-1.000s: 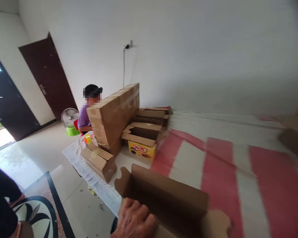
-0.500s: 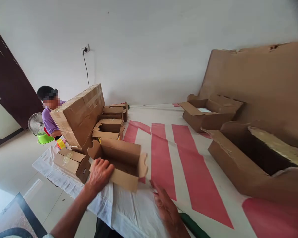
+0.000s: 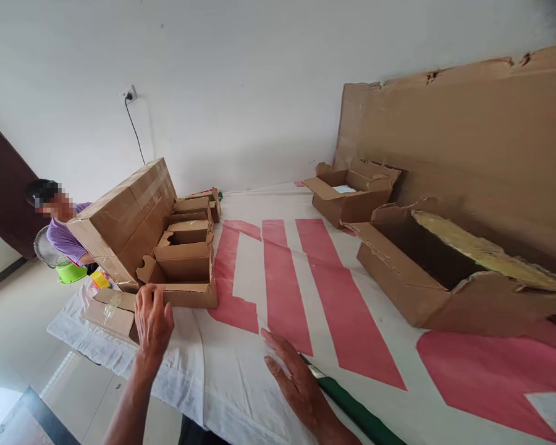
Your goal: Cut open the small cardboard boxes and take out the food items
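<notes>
My left hand [image 3: 154, 319] reaches forward, fingers spread, its fingertips touching the near side of a small open cardboard box [image 3: 185, 279] set at the end of a row of similar open boxes [image 3: 191, 224]. My right hand [image 3: 293, 378] lies flat and open on the white and red striped sheet [image 3: 278, 290], holding nothing. A dark green long object [image 3: 352, 408] lies just right of that hand. A stack of sealed cartons [image 3: 125, 219] stands behind the row, with one sealed carton [image 3: 109, 312] lying flat near my left hand.
A person in a purple shirt [image 3: 63, 235] sits behind the stack, beside a fan and a green tub [image 3: 71, 272]. Two larger open boxes [image 3: 349, 194] [image 3: 426, 272] stand at the right in front of a leaning cardboard sheet [image 3: 467, 130]. A brown door [image 3: 0, 191] is at the left.
The open box has moved away from me into line with the row of boxes. My left hand has slid off its top edge. My right hand now rests flat on the sheet.
</notes>
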Demonstrator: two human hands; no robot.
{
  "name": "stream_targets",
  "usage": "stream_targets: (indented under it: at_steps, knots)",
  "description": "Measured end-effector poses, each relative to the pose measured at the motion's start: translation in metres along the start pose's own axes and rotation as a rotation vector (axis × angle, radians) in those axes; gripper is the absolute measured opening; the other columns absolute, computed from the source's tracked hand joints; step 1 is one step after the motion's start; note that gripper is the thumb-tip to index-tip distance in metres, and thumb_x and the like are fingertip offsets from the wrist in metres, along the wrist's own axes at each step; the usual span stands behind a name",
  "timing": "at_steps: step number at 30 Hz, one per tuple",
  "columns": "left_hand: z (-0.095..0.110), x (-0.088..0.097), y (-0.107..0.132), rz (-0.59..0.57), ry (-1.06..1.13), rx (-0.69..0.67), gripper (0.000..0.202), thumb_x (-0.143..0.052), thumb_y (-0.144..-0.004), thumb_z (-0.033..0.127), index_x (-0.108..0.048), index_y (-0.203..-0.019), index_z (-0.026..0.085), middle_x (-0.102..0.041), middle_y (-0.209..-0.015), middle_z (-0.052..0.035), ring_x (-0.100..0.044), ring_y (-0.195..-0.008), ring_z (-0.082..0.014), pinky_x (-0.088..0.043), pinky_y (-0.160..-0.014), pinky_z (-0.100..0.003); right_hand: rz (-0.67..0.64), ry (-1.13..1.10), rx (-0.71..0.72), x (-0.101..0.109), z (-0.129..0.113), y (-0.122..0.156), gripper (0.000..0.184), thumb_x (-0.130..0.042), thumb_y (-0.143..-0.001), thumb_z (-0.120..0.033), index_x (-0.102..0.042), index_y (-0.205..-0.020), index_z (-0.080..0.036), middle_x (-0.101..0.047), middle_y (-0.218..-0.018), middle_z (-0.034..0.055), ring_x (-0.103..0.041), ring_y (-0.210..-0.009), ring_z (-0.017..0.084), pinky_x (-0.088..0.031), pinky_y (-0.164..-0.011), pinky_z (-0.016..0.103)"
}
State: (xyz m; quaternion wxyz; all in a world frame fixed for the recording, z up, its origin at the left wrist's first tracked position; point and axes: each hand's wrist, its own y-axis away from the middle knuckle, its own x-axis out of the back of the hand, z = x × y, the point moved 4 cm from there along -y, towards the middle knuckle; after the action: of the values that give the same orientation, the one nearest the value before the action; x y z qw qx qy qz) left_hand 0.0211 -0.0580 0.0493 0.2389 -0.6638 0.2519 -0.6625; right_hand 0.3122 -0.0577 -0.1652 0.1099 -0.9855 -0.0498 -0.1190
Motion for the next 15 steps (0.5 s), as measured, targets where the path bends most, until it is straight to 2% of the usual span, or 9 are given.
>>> stream_targets:
  at_steps: [1,3,6,9,11,15]
  knots:
    - [0.003,0.0,0.013,0.034,0.055,0.035,0.03,-0.064,-0.091,0.011,-0.064,-0.118,0.024,-0.064,-0.122,-0.0126,-0.061,-0.116,-0.0334,-0.052,-0.098,-0.047,-0.004,0.014,-0.006,-0.001,0.001,0.0,0.065,-0.051,-0.103,-0.064,-0.059,-0.156,-0.026,-0.055,-0.163,0.0107,-0.046,-0.156,0.035,-0.038,-0.129,0.062]
    - [0.008,-0.015,0.035,-0.033,0.211,0.126,0.015,-0.066,-0.092,0.018,-0.063,-0.105,0.026,-0.066,-0.108,-0.0081,-0.065,-0.103,-0.0304,-0.054,-0.092,-0.045,-0.009,0.033,0.0,-0.002,0.002,0.001,0.066,-0.052,-0.102,-0.064,-0.061,-0.154,-0.025,-0.056,-0.163,0.0115,-0.046,-0.156,0.036,-0.038,-0.129,0.061]
    - [0.005,-0.057,0.051,-0.191,0.521,0.378,0.027,-0.078,-0.082,0.027,-0.06,-0.101,0.025,-0.067,-0.106,-0.006,-0.068,-0.101,-0.0295,-0.055,-0.091,-0.044,-0.008,0.055,0.026,-0.002,0.0,0.0,0.065,-0.052,-0.102,-0.064,-0.063,-0.151,-0.024,-0.061,-0.158,0.0128,-0.051,-0.152,0.036,-0.043,-0.127,0.06]
    - [-0.005,-0.096,0.038,-0.196,0.61,0.547,0.045,-0.087,-0.073,0.037,-0.055,-0.101,0.024,-0.066,-0.108,-0.0085,-0.069,-0.101,-0.0316,-0.056,-0.089,-0.046,0.01,0.067,0.052,0.0,-0.004,-0.003,0.062,-0.051,-0.103,-0.062,-0.063,-0.15,-0.024,-0.064,-0.154,0.0128,-0.056,-0.147,0.035,-0.046,-0.124,0.059]
    - [-0.011,-0.114,0.023,-0.18,0.629,0.619,0.052,-0.09,-0.07,0.04,-0.053,-0.101,0.023,-0.064,-0.109,-0.0102,-0.067,-0.107,-0.035,-0.054,-0.093,-0.049,0.016,0.079,0.065,0.001,-0.007,-0.004,0.061,-0.05,-0.103,-0.061,-0.063,-0.149,-0.024,-0.065,-0.153,0.013,-0.058,-0.146,0.034,-0.048,-0.123,0.057]
    - [-0.018,-0.131,0.008,-0.179,0.718,0.726,0.056,-0.092,-0.07,0.039,-0.052,-0.105,0.023,-0.062,-0.116,-0.0152,-0.06,-0.121,-0.04,-0.047,-0.105,-0.057,0.016,0.108,0.091,0.0,0.0,-0.001,0.061,-0.05,-0.102,-0.06,-0.065,-0.146,-0.02,-0.067,-0.149,0.0144,-0.061,-0.142,0.036,-0.052,-0.119,0.057]
